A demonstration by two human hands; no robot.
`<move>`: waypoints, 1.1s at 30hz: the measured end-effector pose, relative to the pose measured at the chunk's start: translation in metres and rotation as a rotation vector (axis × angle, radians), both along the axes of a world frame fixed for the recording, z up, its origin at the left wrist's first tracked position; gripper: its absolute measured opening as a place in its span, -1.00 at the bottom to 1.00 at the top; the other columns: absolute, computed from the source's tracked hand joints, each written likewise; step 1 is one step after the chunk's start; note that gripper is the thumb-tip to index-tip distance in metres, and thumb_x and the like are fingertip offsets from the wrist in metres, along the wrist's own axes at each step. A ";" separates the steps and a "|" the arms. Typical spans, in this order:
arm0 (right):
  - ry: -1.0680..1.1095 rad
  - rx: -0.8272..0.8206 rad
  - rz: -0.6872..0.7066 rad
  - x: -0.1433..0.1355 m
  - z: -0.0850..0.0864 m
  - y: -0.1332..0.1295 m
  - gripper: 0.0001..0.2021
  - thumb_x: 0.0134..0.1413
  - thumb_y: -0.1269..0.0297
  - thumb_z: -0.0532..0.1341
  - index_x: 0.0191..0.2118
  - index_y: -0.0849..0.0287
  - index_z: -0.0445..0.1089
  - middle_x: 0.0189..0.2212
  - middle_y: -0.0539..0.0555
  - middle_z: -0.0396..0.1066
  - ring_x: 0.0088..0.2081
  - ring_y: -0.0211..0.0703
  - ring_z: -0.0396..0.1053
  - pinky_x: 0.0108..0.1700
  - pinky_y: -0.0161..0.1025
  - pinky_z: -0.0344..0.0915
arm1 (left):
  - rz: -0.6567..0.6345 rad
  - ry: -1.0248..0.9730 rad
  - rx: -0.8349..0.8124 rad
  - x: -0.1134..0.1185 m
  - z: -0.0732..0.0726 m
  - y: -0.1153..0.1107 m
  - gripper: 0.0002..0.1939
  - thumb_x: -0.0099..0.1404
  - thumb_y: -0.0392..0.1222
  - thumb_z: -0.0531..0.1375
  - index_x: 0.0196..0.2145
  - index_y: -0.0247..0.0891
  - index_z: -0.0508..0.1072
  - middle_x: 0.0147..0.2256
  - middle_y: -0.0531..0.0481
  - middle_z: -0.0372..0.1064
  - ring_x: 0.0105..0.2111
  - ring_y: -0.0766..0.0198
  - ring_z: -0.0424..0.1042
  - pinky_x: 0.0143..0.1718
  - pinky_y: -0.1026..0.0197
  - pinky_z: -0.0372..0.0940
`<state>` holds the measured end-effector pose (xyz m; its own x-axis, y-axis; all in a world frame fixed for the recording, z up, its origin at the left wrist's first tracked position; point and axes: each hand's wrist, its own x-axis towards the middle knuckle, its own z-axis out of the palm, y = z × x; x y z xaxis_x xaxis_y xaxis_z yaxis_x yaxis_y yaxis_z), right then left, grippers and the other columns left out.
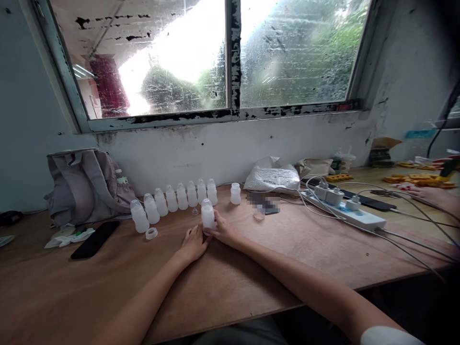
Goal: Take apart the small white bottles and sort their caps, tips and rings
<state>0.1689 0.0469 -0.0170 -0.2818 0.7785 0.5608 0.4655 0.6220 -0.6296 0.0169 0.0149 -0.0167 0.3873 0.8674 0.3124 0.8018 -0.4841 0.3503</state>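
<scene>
A white capped bottle (pixel 207 213) stands upright on the wooden table (pixel 230 297), with my right hand (pixel 223 231) wrapped round its right side. My left hand (pixel 194 243) rests at the lower left of that bottle, fingers curled; what they hold, if anything, is hidden. Behind, several similar bottles (pixel 171 198) form a curved row. Beside the row's left end lies a white ring (pixel 151 233). A small clear nipple-shaped piece (pixel 194 211) sits behind the held bottle. Farther right stands a bottle without a dome cap (pixel 235 193), and a clear round piece (pixel 258 216) lies near it.
At the left are a grey backpack (pixel 86 184), a black phone (pixel 95 239) and a crumpled tissue (pixel 70 238). A silvery plastic bag (pixel 272 176) lies by the wall. Cables trail from a white power strip (pixel 348 213) at the right. Another person's hand (pixel 427 194) shows at the far right.
</scene>
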 end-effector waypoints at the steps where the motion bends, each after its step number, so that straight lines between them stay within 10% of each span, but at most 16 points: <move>1: -0.046 -0.002 -0.057 0.002 -0.001 0.003 -0.53 -0.18 0.20 0.21 -0.07 0.17 0.14 -0.26 0.09 0.28 -0.25 -0.16 0.27 -0.23 -0.22 0.22 | 0.033 0.024 0.001 0.000 0.000 -0.001 -0.51 0.19 0.02 -0.08 0.04 -0.24 0.04 0.02 -0.16 0.13 0.04 0.11 0.07 0.02 0.01 -0.05; 6: -0.172 -0.076 -0.276 0.016 -0.005 0.019 -0.76 -0.13 0.21 0.17 -0.28 0.20 0.30 -0.29 0.10 0.25 -0.27 -0.18 0.27 -0.25 -0.23 0.21 | 0.102 0.097 0.020 -0.002 0.000 -0.002 -0.40 0.19 0.06 -0.12 0.10 -0.32 -0.04 0.06 -0.21 0.06 0.04 0.08 0.05 0.03 0.03 -0.09; 21: 0.019 -0.136 -0.002 0.011 0.006 0.015 -0.71 -0.14 0.19 0.17 -0.24 0.20 0.24 -0.26 0.06 0.31 -0.25 -0.23 0.27 -0.20 -0.26 0.21 | 0.118 0.148 0.028 -0.002 -0.003 -0.001 -0.41 0.20 0.05 -0.14 0.09 -0.38 -0.01 0.04 -0.22 0.07 0.04 0.10 0.06 0.03 0.07 -0.09; 33: -0.175 -0.020 -0.226 0.004 0.000 0.018 -0.75 -0.16 0.16 0.16 -0.35 0.18 0.20 -0.39 0.02 0.26 -0.38 -0.25 0.22 -0.34 -0.32 0.15 | 0.071 0.106 0.044 -0.003 -0.002 -0.002 -0.46 0.21 0.02 -0.13 0.07 -0.32 0.05 -0.04 -0.22 0.17 -0.02 0.06 0.13 -0.01 0.01 -0.05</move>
<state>0.1730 0.0645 -0.0174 -0.1907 0.8430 0.5030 0.6939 0.4783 -0.5383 0.0139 0.0132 -0.0185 0.3585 0.8800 0.3115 0.8658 -0.4382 0.2417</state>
